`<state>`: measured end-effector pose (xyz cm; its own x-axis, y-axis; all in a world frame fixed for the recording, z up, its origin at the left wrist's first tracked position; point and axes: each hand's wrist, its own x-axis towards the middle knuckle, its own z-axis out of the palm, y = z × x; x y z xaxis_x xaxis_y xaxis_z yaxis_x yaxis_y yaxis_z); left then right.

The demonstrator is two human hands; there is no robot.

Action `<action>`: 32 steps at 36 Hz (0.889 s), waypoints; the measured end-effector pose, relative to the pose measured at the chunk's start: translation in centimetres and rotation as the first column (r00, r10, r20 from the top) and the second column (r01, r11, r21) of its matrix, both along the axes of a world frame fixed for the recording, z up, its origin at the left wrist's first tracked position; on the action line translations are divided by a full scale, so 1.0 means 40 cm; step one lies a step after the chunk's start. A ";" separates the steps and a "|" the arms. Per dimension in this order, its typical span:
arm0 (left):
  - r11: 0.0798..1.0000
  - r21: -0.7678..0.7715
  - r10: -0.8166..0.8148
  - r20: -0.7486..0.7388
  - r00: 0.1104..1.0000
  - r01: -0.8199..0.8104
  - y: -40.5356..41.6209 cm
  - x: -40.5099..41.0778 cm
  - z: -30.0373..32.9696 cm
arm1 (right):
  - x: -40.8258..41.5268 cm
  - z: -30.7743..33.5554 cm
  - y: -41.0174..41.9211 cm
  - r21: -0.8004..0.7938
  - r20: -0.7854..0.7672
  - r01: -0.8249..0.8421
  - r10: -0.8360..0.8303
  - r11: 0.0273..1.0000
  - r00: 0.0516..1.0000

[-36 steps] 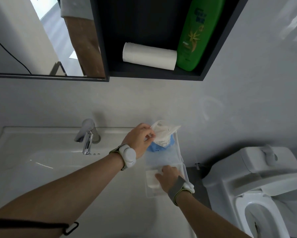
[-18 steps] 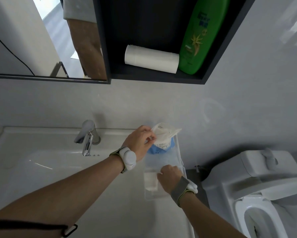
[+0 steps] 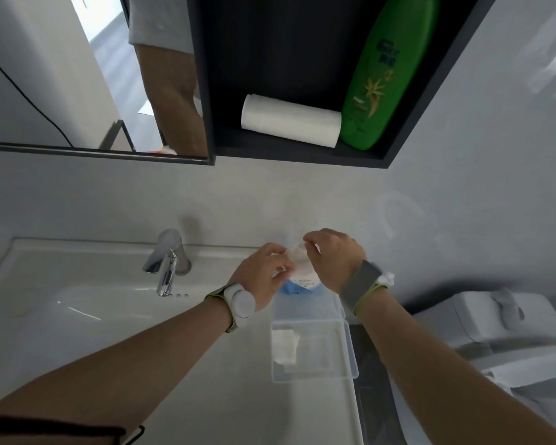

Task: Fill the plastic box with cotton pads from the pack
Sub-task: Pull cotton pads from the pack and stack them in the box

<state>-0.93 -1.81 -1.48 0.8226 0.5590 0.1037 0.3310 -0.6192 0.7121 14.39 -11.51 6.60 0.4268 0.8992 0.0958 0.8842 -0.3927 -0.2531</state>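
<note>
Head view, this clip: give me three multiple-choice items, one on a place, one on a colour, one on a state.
1. Where does the plastic box sit?
A. on the sink's right edge
B. on the shelf
C. on the toilet

2. What colour is the bottle on the shelf?
A. red
B. green
C. white

3. What are the hands doing?
A. both hold the pack of cotton pads
B. both rest in the box
C. one turns the faucet

Answers: 1 A, the box lies beside the basin. 2 B, green beside the paper roll. 3 A, left hand and right hand grip the pack of cotton pads.
</note>
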 end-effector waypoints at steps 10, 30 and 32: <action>0.999 0.016 -0.042 -0.020 0.999 0.042 -0.009 -0.008 0.018 | -0.018 0.003 0.046 -0.364 0.205 -0.011 0.092 0.931 0.974; 0.998 0.052 -0.035 -0.072 0.997 0.039 -0.013 -0.010 0.040 | -0.023 0.001 0.068 -0.518 0.121 -0.042 0.122 0.854 0.985; 0.998 0.051 -0.032 -0.078 0.996 0.036 -0.012 -0.012 0.041 | -0.020 0.015 0.068 -0.545 0.103 -0.052 0.128 0.837 0.986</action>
